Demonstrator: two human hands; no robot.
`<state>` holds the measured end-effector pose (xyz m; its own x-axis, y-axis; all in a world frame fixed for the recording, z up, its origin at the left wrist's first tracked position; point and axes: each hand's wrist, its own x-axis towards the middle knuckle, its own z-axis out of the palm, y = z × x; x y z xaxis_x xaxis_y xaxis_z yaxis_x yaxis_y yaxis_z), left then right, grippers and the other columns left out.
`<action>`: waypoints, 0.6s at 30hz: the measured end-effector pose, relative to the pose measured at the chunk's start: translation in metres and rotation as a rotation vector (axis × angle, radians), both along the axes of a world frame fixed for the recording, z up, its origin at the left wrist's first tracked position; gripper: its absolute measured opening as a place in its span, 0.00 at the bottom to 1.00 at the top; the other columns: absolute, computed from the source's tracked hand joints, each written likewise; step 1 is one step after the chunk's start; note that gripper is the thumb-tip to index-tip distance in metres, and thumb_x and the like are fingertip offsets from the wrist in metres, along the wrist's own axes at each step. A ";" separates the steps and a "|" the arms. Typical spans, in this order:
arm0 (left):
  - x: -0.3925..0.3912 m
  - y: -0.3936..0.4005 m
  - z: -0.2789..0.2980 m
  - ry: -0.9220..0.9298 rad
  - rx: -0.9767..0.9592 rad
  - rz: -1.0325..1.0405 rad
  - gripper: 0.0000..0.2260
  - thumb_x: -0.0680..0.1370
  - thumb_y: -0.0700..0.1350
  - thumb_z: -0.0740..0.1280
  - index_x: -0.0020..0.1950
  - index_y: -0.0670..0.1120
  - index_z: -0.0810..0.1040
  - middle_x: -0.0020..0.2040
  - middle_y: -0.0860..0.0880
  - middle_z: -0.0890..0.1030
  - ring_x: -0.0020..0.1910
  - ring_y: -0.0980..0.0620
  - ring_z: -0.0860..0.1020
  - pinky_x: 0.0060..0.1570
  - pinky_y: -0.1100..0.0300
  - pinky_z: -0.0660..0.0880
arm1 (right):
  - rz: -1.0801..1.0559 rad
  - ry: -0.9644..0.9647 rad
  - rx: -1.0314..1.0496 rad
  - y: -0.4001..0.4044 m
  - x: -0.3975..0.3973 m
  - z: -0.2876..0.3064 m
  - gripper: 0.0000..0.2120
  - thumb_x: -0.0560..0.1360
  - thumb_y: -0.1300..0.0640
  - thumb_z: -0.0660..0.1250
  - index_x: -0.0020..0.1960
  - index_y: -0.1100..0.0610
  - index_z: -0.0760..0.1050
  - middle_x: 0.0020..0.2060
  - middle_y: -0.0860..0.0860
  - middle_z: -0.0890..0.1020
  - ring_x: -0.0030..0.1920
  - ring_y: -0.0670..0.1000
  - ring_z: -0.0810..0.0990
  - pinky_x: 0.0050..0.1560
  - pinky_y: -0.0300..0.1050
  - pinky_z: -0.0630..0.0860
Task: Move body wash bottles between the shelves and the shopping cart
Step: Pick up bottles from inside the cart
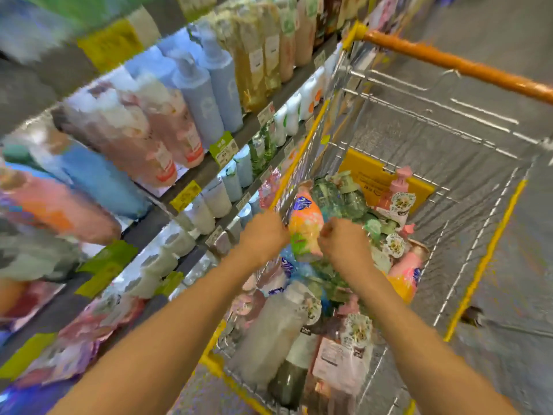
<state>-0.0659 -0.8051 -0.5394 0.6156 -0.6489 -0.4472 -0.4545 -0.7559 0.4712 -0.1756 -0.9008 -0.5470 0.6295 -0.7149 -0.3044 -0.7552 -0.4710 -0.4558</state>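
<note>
Your left hand and your right hand both grip the orange bottle from its two sides, above the other bottles in the cart, beside the shelves.

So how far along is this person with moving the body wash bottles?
Many bottles already lie piled in the shopping cart. In hand now: the left hand and the right hand are both at an orange and green bottle over the cart, though blur hides the exact grip. The shelves beside the cart remain well stocked, so I cannot tell how much is left.
</note>
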 end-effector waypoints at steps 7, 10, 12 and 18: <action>-0.032 0.162 0.090 -0.216 -0.057 0.248 0.13 0.77 0.39 0.61 0.32 0.41 0.66 0.32 0.40 0.70 0.38 0.39 0.71 0.27 0.55 0.59 | 0.453 -0.183 -0.093 0.154 0.010 0.092 0.07 0.75 0.61 0.62 0.48 0.61 0.78 0.46 0.61 0.81 0.50 0.62 0.78 0.44 0.49 0.71; -0.040 0.239 0.108 -0.340 -0.048 0.396 0.07 0.75 0.39 0.62 0.39 0.37 0.74 0.45 0.34 0.79 0.48 0.37 0.78 0.37 0.52 0.68 | 0.628 -0.220 -0.123 0.222 0.016 0.113 0.08 0.76 0.62 0.60 0.50 0.60 0.77 0.49 0.60 0.81 0.53 0.61 0.77 0.45 0.48 0.71; -0.044 0.290 0.113 -0.361 -0.019 0.481 0.06 0.74 0.39 0.63 0.45 0.37 0.77 0.48 0.35 0.80 0.50 0.36 0.78 0.43 0.49 0.72 | 0.726 -0.242 -0.147 0.266 0.019 0.121 0.08 0.76 0.62 0.60 0.50 0.61 0.76 0.49 0.61 0.80 0.53 0.61 0.77 0.45 0.50 0.70; -0.078 0.434 0.116 -0.305 0.096 0.679 0.07 0.75 0.39 0.62 0.42 0.35 0.75 0.42 0.35 0.77 0.48 0.36 0.77 0.40 0.50 0.71 | 0.897 -0.210 -0.090 0.391 0.009 0.116 0.04 0.74 0.65 0.60 0.43 0.61 0.73 0.44 0.60 0.79 0.47 0.61 0.76 0.43 0.51 0.73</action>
